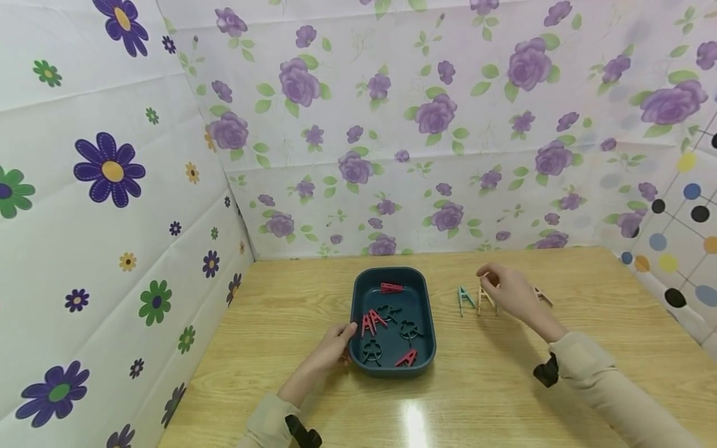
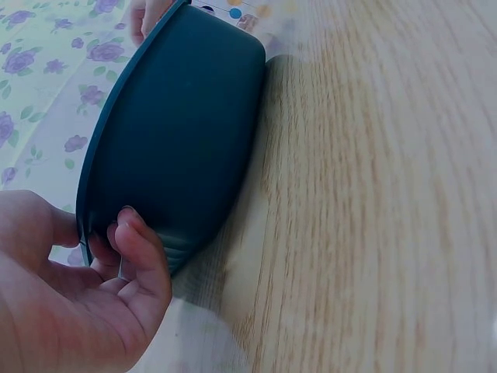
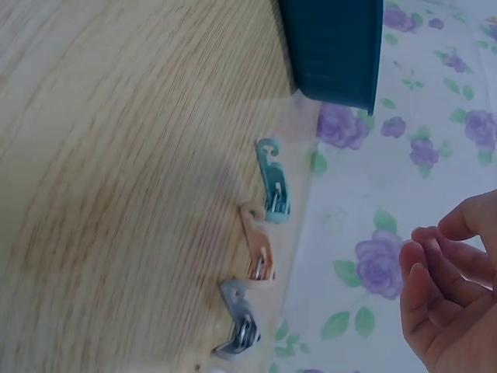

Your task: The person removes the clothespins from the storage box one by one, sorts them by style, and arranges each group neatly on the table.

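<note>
My left hand (image 1: 335,344) grips the left rim of a dark blue plastic tray (image 1: 393,372), thumb on the edge and fingers curled under it against the outer wall. Inside the tray lie several red clothespins (image 1: 406,358) and three dark green clips with round middles (image 1: 372,351). To the right of the tray, my right hand (image 1: 508,292) hovers over a row of clothespins, its fingers loosely bent with nothing between them. In that row are a teal clothespin (image 3: 275,186), a peach clothespin (image 3: 258,245) and a grey clothespin (image 3: 239,322). A brownish clothespin (image 1: 542,297) shows just beyond the hand.
All of this stands on a light wooden table (image 1: 269,311). Behind it hangs a white cloth with purple roses (image 1: 358,168); patterned cloths also border the left and right sides. A bright light reflection lies on the table's near part.
</note>
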Tool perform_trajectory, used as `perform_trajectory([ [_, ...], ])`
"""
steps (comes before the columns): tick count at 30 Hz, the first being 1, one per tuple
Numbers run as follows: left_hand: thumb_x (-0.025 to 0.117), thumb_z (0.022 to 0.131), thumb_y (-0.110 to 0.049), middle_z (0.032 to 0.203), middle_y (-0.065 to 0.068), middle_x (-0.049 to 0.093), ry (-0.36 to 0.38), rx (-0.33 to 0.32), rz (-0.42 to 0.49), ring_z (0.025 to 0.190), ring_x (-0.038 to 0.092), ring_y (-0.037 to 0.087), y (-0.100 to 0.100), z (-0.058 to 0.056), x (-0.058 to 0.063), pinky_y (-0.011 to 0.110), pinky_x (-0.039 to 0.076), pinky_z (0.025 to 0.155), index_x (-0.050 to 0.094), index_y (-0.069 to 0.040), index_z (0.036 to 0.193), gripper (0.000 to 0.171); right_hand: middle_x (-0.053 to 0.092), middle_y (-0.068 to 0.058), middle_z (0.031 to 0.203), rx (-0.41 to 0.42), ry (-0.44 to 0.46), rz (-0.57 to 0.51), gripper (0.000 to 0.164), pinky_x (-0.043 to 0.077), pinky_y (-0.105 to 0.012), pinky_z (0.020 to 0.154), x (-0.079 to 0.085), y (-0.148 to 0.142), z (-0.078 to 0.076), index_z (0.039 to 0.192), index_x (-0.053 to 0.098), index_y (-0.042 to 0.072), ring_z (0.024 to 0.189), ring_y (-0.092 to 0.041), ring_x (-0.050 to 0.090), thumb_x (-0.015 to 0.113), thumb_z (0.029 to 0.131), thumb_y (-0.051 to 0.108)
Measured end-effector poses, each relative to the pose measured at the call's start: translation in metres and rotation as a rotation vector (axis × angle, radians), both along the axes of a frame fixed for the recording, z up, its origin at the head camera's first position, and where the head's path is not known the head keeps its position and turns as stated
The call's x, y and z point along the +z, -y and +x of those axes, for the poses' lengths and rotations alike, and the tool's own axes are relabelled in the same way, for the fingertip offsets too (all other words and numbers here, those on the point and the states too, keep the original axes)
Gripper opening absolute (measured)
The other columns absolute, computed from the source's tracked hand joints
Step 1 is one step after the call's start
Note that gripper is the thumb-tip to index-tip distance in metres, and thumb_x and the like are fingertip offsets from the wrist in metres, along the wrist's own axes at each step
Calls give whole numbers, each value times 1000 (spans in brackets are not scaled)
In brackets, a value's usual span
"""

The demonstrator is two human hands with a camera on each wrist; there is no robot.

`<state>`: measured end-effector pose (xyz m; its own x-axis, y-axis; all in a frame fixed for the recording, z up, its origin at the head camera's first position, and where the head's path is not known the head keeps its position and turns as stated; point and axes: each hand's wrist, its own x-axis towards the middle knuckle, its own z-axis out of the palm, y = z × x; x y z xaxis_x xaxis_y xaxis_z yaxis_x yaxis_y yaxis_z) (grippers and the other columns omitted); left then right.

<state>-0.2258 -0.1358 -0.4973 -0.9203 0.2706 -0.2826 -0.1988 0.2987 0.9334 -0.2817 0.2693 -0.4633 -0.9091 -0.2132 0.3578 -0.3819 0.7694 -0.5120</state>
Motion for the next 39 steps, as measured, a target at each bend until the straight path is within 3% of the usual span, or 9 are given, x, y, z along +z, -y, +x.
perform_trajectory([
  [9, 37, 104, -42, 75, 1, 53, 22, 11, -20, 63, 50, 12, 0, -1, 1, 24, 44, 57, 51, 3, 128, 52, 66, -3, 78, 73, -24, -16, 15, 44, -25, 55, 11, 19, 6, 104, 67, 6, 62, -6, 54, 55, 98, 13],
  [23, 38, 105, -40, 75, 1, 53, 7, 6, -20, 61, 50, 12, -1, -1, 0, 24, 44, 56, 50, 5, 130, 53, 63, 6, 73, 154, 76, 34, 13, 44, -24, 55, 30, 47, 15, 99, 69, 11, 57, -5, 51, 57, 97, 16],
  [39, 36, 105, -38, 80, 3, 53, 16, 17, -28, 63, 50, 13, -2, -1, 0, 24, 44, 57, 49, 4, 130, 51, 63, 6, 76, 239, 126, 96, 13, 44, -23, 58, 41, 82, 30, 98, 69, 12, 61, -5, 51, 58, 96, 17],
])
